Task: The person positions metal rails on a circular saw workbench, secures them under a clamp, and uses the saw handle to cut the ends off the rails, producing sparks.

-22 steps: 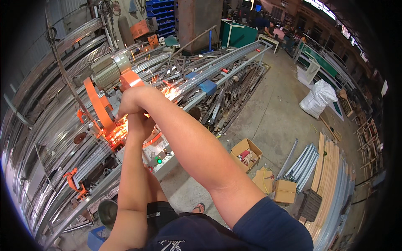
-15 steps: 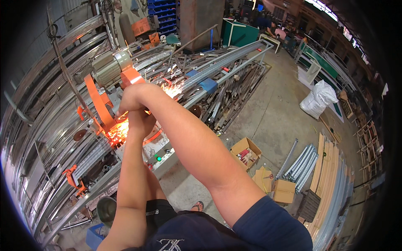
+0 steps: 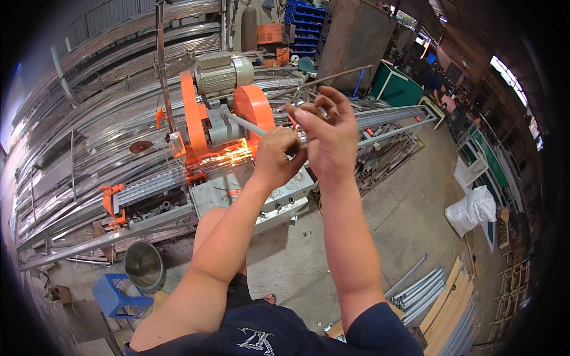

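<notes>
A cut-off saw with an orange blade guard and a grey motor stands in front of me on a grey metal base. My left hand is closed round the end of its grey handle bar. Just right of it, my right hand is raised with fingers bent and apart, and nothing shows in it. Bright orange sparks glow beneath the guard. Ridged metal bars lie left of the cutting spot, by an orange clamp. The blade's edge is hidden.
Long metal stock fills the racks behind the saw. A dark bucket and a blue stool stand at lower left. At right are a white sack, bundled metal bars and wooden strips.
My right hand has come away from beside my left and opened. The sparks have shrunk. My view has turned, so the saw sits further right, and the bucket and stool show more fully.
</notes>
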Tool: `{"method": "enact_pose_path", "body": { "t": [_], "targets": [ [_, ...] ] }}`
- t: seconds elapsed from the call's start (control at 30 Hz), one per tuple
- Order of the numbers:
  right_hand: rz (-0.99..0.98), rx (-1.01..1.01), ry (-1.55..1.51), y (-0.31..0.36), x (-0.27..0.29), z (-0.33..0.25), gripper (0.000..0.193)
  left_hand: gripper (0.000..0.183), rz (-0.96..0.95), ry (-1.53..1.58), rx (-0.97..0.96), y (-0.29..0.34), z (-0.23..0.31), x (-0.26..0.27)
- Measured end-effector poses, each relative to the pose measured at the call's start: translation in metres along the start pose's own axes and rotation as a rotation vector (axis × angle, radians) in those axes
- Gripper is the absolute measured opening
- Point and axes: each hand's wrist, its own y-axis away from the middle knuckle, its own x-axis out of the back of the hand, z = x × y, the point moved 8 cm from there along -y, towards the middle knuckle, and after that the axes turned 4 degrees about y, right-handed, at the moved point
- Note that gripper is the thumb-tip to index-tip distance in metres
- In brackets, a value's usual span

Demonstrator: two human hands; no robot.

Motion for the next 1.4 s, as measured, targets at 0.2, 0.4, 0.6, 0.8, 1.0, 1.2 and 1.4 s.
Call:
{"method": "enact_pose_path", "body": {
  "t": [0.2, 0.4, 0.6, 0.8, 1.0, 1.2, 1.4],
  "targets": [
    [0.003, 0.025, -0.266, 0.039, 0.005, -0.032, 0.050, 0.027, -0.006, -0.023, 0.040, -0.001, 0.003, 0.000],
    [0.128, 0.111, -0.268, 0.058, 0.011, -0.051, 0.047, 0.028, -0.034, -0.026, 0.064, -0.003, 0.006, 0.002],
    [0.185, 0.252, -0.169, 0.073, 0.010, -0.067, 0.049, 0.029, -0.048, -0.002, 0.094, -0.003, 0.004, 0.000],
    [0.201, 0.378, -0.003, 0.088, 0.001, -0.081, 0.050, 0.028, -0.063, -0.007, 0.102, -0.002, 0.000, -0.001],
    [0.160, 0.420, -0.011, 0.096, -0.002, -0.086, 0.050, 0.029, -0.039, -0.016, 0.083, -0.002, 0.001, 0.000],
    [0.056, 0.294, -0.286, 0.098, 0.004, -0.083, 0.053, 0.029, -0.066, -0.038, 0.109, -0.003, 0.008, -0.003],
    [0.052, 0.165, -0.450, 0.095, -0.008, -0.067, 0.057, 0.030, -0.026, -0.033, 0.067, 0.005, -0.015, -0.002]
  ]
}}
